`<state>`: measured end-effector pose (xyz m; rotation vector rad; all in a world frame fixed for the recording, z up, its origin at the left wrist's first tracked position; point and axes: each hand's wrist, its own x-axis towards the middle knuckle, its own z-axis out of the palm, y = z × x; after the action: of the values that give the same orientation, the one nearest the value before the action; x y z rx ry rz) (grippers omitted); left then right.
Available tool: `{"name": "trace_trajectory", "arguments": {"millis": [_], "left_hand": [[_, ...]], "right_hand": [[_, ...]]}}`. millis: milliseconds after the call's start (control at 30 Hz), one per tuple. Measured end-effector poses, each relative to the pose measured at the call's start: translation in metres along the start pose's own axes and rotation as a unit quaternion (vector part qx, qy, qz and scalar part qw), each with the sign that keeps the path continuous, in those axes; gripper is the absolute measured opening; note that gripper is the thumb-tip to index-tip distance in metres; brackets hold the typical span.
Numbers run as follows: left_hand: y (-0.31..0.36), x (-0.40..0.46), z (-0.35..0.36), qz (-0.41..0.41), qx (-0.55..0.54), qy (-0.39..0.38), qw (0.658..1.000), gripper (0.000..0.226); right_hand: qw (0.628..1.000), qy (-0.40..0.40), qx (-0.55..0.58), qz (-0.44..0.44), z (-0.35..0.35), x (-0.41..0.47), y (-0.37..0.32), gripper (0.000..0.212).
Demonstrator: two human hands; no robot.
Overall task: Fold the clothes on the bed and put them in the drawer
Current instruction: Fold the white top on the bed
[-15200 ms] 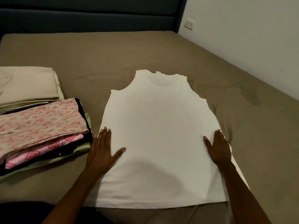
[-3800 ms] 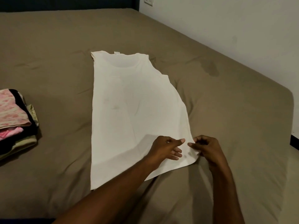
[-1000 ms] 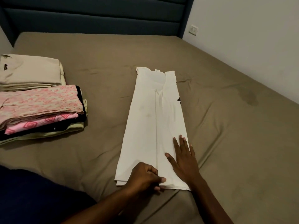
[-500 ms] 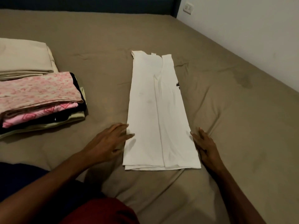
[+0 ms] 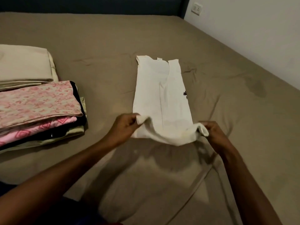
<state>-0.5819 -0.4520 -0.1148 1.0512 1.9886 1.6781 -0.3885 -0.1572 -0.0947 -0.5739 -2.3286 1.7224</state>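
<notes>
A white sleeveless top lies on the brown bed, folded lengthwise into a narrow strip with its neck end away from me. My left hand pinches the near left corner of the hem. My right hand pinches the near right corner. Both corners are lifted off the bed, and the hem sags between them.
A stack of folded clothes, pink patterned on top, sits at the left. A folded beige pile lies behind it. A white wall runs along the bed's right side, with a dark headboard at the far end.
Half a second ago both hands lay flat beside the strip. Now each one has pinched a near corner and raised the hem off the bed.
</notes>
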Motion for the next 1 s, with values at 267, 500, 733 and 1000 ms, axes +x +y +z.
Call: {"name": "trace_trajectory", "arguments": {"millis": [267, 500, 733, 1000], "left_hand": [[-0.054, 0.073, 0.000, -0.359, -0.140, 0.037, 0.922, 0.041], [-0.070, 0.043, -0.009, -0.303, -0.157, 0.043, 0.939, 0.019], [-0.059, -0.010, -0.043, -0.283, -0.157, 0.014, 0.946, 0.017], [-0.051, -0.088, -0.072, -0.315, -0.166, -0.026, 0.934, 0.020]], "right_hand": [[0.943, 0.148, 0.199, 0.220, 0.012, 0.061, 0.036, 0.033], [0.957, 0.211, 0.100, 0.175, 0.025, 0.048, 0.054, 0.039], [0.957, 0.237, 0.103, 0.133, 0.068, -0.014, 0.048, 0.040], [0.937, 0.288, 0.116, 0.159, 0.122, -0.093, 0.034, 0.027]]}}
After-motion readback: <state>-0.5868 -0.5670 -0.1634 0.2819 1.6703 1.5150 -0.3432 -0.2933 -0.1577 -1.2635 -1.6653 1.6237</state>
